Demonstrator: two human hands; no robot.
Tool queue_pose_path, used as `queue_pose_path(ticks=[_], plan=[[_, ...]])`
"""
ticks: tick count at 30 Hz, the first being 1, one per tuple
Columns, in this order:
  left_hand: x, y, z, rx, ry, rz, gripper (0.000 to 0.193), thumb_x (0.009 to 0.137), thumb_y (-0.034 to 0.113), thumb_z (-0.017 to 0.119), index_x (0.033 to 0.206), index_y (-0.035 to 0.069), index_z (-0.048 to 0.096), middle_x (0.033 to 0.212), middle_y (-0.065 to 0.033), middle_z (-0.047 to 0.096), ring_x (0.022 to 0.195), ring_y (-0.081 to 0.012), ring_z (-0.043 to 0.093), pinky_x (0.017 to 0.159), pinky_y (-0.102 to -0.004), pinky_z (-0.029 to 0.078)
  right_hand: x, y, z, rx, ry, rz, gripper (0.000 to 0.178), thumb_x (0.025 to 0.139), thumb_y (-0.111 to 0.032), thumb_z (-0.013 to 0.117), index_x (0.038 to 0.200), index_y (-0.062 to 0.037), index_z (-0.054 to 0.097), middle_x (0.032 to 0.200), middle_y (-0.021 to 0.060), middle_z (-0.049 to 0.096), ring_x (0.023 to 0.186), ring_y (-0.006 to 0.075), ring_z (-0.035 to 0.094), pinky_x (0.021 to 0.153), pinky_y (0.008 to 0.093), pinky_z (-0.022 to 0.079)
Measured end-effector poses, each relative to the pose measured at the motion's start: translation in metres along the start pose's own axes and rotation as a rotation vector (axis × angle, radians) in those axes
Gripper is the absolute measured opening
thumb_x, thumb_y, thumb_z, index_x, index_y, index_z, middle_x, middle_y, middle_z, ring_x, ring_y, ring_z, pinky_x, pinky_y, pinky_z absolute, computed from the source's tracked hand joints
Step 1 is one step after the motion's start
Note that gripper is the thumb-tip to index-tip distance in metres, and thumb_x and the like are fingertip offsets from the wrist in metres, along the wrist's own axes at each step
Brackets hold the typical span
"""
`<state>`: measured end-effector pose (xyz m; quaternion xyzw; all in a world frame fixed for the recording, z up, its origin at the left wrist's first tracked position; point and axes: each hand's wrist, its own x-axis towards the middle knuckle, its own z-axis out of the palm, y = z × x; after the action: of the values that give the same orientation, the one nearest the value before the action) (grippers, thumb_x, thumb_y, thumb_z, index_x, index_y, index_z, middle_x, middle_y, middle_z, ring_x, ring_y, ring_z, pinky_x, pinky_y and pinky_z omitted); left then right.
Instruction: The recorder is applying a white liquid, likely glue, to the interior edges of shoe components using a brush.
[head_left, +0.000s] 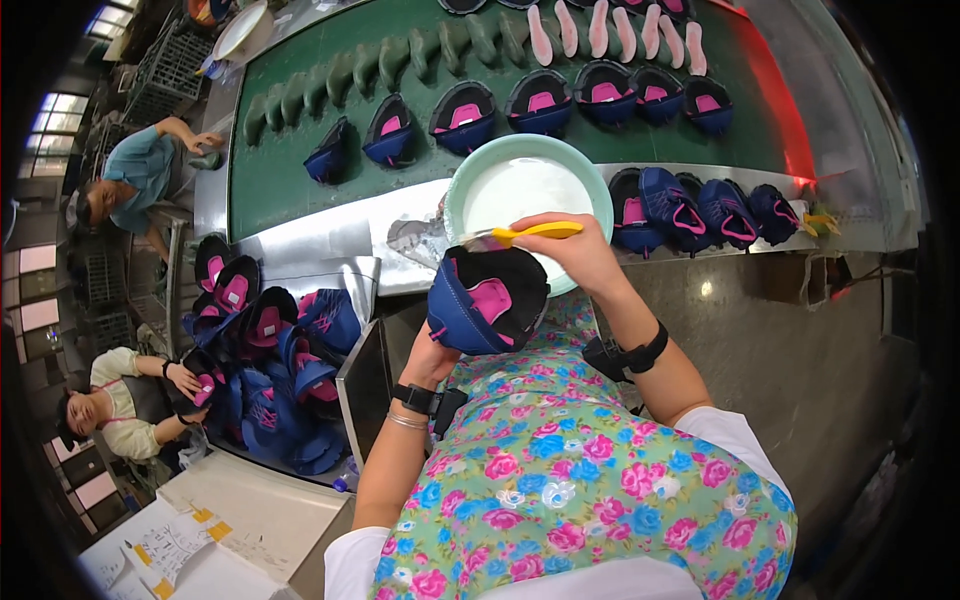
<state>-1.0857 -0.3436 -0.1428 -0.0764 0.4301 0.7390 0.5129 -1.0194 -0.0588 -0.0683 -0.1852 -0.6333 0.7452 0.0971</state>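
My left hand (pixel 430 357) grips a navy blue shoe upper (pixel 462 318) from below, its open underside with black edge and pink inside facing up. In my right hand (pixel 578 252) is a paintbrush (pixel 550 229) with a yellow handle. The bristles point left, over the upper's rim; whether they touch it I cannot tell. Just behind the upper stands a pale green basin (pixel 606 195) with white liquid in it.
A green work table (pixel 290 185) carries a row of blue uppers (pixel 463 117), dark green shoe lasts (pixel 340 78) and pink insoles (pixel 599 28). More uppers (pixel 670 205) sit right of the basin. At left, uppers are heaped (pixel 275 400); two people (pixel 135 170) work beyond.
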Motion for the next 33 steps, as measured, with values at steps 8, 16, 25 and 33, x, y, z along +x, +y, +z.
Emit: queue_pose_path(ticks=[8,16,25,33], plan=[[0.004,0.006,0.012,-0.018,-0.035,0.071,0.038,0.101,0.018,0.058,0.137,0.006,0.054,0.128,-0.0073,0.064,0.116,-0.0224,0.063,0.101,-0.0394,0.052,0.006,-0.006,-0.010,-0.274,0.158,0.009,0.019,0.086,-0.011,0.078,0.101,-0.0002,0.076,0.087,0.0049,0.074,0.078,0.0093,0.066,0.072,0.0232,0.052],[0.006,0.029,0.022,-0.114,0.018,0.166,0.035,0.101,0.020,0.059,0.134,0.008,0.055,0.125,-0.0060,0.064,0.114,-0.0216,0.064,0.099,-0.0390,0.052,-0.021,-0.018,-0.008,-0.408,0.385,-0.050,0.019,0.085,-0.019,0.079,0.092,-0.0009,0.076,0.077,0.0080,0.073,0.071,0.0100,0.068,0.065,0.0254,0.053],[0.005,0.026,0.011,-0.036,-0.009,0.448,0.044,0.100,0.020,0.062,0.141,0.009,0.049,0.133,-0.0056,0.060,0.121,-0.0217,0.060,0.106,-0.0392,0.048,-0.041,-0.034,0.022,-0.357,0.360,-0.082,0.021,0.085,-0.018,0.080,0.083,0.0012,0.072,0.068,0.0071,0.071,0.062,0.0083,0.065,0.057,0.0235,0.050],[-0.009,0.039,0.024,0.180,0.194,0.570,0.041,0.096,0.009,0.067,0.134,0.007,0.053,0.124,-0.0043,0.061,0.112,-0.0166,0.062,0.096,-0.0329,0.053,-0.049,-0.071,0.013,0.008,0.236,0.126,0.021,0.087,-0.017,0.079,0.083,0.0020,0.071,0.070,0.0054,0.069,0.058,0.0072,0.062,0.054,0.0211,0.049]])
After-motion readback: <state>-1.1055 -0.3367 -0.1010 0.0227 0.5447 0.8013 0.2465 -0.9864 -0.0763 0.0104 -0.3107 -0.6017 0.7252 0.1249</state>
